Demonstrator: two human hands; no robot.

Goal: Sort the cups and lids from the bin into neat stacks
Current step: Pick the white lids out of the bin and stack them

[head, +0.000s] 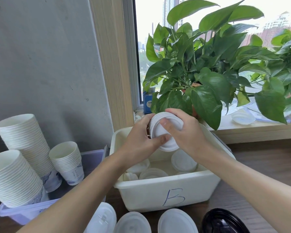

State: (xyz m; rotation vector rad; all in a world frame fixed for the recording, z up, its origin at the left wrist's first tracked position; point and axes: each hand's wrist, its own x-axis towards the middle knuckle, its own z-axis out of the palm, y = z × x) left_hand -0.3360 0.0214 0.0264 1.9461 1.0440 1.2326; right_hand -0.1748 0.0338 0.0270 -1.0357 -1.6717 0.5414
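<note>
White moulded lids (157,127), nested into a short stack, are being held on edge above the back of the bin (151,195), their flat face turning toward the camera. The left hand (141,134) is cupping the stack's rim from the left with its thumb pressing across the lower face. The right hand (187,132) is wrapping over the top and right edge with its thumb lying on the upper face. Gripping from both sides like this is probably squeezing the lids square, so that they are nesting evenly before going down as a pile. How many lids are in the held stack I cannot tell, as the rims are blurring together. Below the hands, at least four loose white lids (183,160) are lying on the bin floor, and the forearms may be hiding more, so the sorting is looking well along but unfinished. Cups are already standing apart: three stacks of paper cups (22,132) are leaning in the lilac plastic tray (23,214) to the left of the bin. Along the near edge, four piles are sitting in a row by kind, three white lid piles (133,222) and one black lid pile (223,222), which is suggesting the held stack is heading for one of the white ones.
</note>
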